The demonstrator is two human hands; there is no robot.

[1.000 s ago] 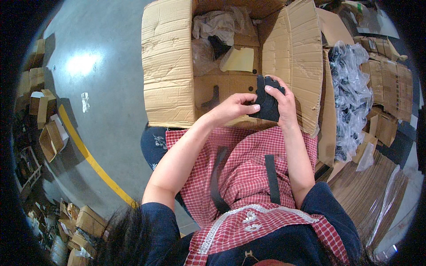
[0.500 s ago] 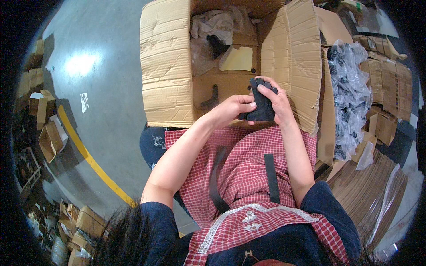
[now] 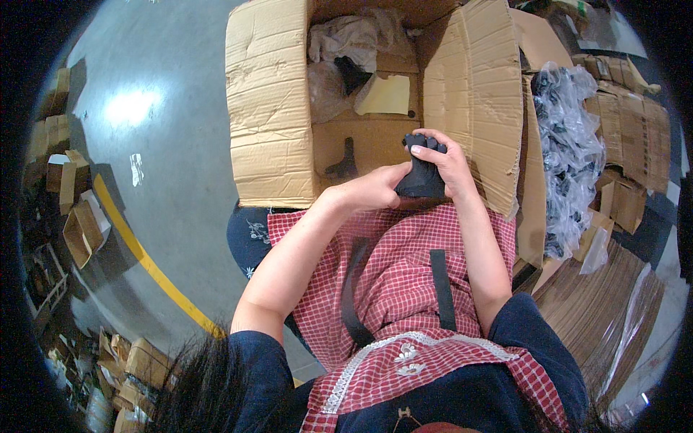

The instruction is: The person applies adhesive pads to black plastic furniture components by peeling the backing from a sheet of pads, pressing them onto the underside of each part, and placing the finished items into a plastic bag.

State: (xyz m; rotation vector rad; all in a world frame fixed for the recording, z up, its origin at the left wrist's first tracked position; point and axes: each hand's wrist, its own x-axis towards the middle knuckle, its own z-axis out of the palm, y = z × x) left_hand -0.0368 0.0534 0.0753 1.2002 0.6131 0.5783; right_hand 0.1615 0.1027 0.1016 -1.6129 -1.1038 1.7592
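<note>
A black glove [image 3: 421, 177] with short finger stubs is held between my two hands, above the near edge of an open cardboard box [image 3: 271, 108]. My right hand [image 3: 449, 162] grips its right side and upper end, the thumb across the front. On the lower left side, my left hand [image 3: 379, 185] is closed on the glove, its thumb pressed to the fabric and the other fingertips hidden behind. Inside the box lie a small black piece [image 3: 344, 159], a yellowish sheet [image 3: 384, 95] and crumpled clear plastic [image 3: 346, 36].
Right of the box is a heap of clear plastic bags [image 3: 567, 159] with dark contents. Flattened cardboard [image 3: 628, 137] and a brown stack [image 3: 599, 310] lie farther right. A yellow line [image 3: 148, 263] crosses the grey floor at left, near small open cartons [image 3: 83, 231].
The glove has turned and bunched in my hands, its finger end now more upright. My left hand has shifted slightly down, and the right thumb lies flatter across the glove.
</note>
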